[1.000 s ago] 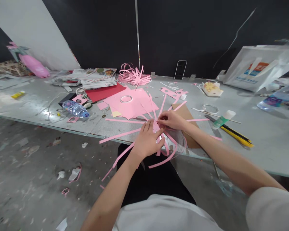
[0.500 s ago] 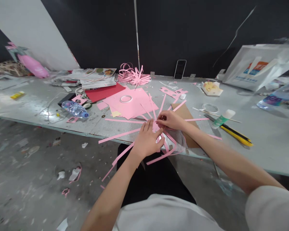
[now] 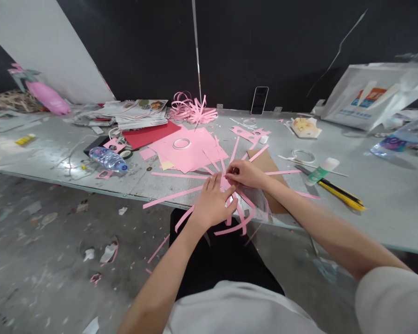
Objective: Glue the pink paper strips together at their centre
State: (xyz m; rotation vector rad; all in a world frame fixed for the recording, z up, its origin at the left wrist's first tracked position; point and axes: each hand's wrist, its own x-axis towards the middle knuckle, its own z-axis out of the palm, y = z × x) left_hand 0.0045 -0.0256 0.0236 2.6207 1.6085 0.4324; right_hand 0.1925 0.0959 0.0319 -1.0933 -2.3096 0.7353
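Observation:
Several narrow pink paper strips (image 3: 174,196) fan out like spokes from one centre at the table's front edge. Some bend down over the edge above my lap. My left hand (image 3: 214,200) lies over the centre from the left, fingers spread and pressing the paper. From the right, my right hand (image 3: 246,174) pinches at the same centre, thumb and fingertips together on a pink strip. The exact bit between those fingertips is mostly hidden. Under the strips on the right lies a brown cardboard piece (image 3: 277,195).
Pink sheets (image 3: 198,157) with a white tape ring (image 3: 181,144) lie behind the strips. To the right are a glue stick (image 3: 322,170) and a yellow-black utility knife (image 3: 344,197). A plastic bottle (image 3: 107,158) lies left; a phone (image 3: 259,100) leans on the wall.
The strips hanging over the front edge have shifted and curl down more, and the lower left one now bends under. Both hands stay nearly in place.

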